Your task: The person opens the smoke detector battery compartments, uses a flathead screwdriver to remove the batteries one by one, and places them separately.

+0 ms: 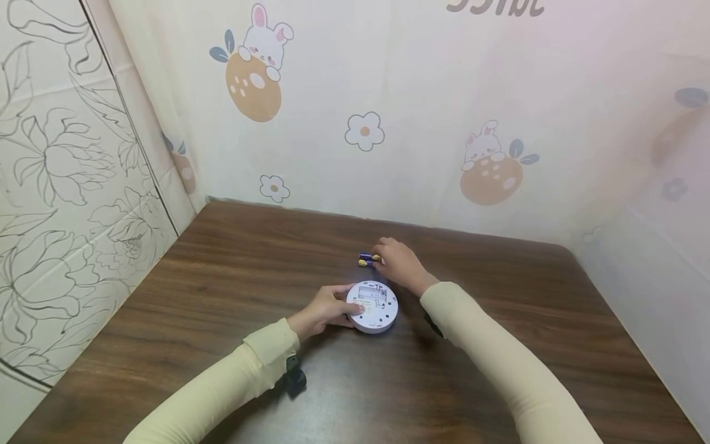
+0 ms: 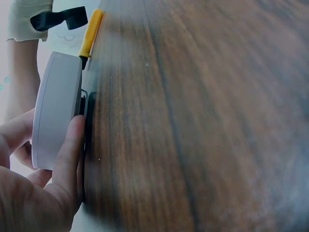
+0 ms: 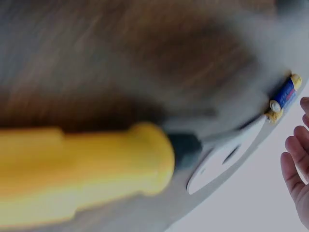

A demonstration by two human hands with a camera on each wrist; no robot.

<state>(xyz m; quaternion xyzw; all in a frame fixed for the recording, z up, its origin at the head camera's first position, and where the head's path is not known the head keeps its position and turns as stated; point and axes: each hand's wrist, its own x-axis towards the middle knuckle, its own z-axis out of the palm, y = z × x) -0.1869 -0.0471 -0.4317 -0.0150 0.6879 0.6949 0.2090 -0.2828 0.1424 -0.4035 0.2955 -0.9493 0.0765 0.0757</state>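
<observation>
My left hand (image 1: pixel 327 308) grips a round white device (image 1: pixel 383 316) at its left edge, thumb across the upper face. A rectangular battery recess (image 1: pixel 366 292) lies uncovered there. In the left wrist view, the device's pale side wall (image 2: pixel 59 111) is tilted above the tabletop, with fingers of the left hand (image 2: pixel 34 198) on both sides. Beyond the device, my right hand (image 1: pixel 400 265) reaches to two blue-and-yellow batteries (image 1: pixel 364 258) on the table. The right wrist view shows the loosely bent fingers of that hand (image 3: pixel 300 159) just apart from the batteries (image 3: pixel 284 96).
A yellow-handled screwdriver (image 3: pixel 91 169) lies on the brown wooden table (image 1: pixel 266 259), close to the right wrist camera. Near its shaft is a flat white piece (image 3: pixel 224 157) with a dark slot. A patterned curtain (image 1: pixel 333 74) hangs behind the table.
</observation>
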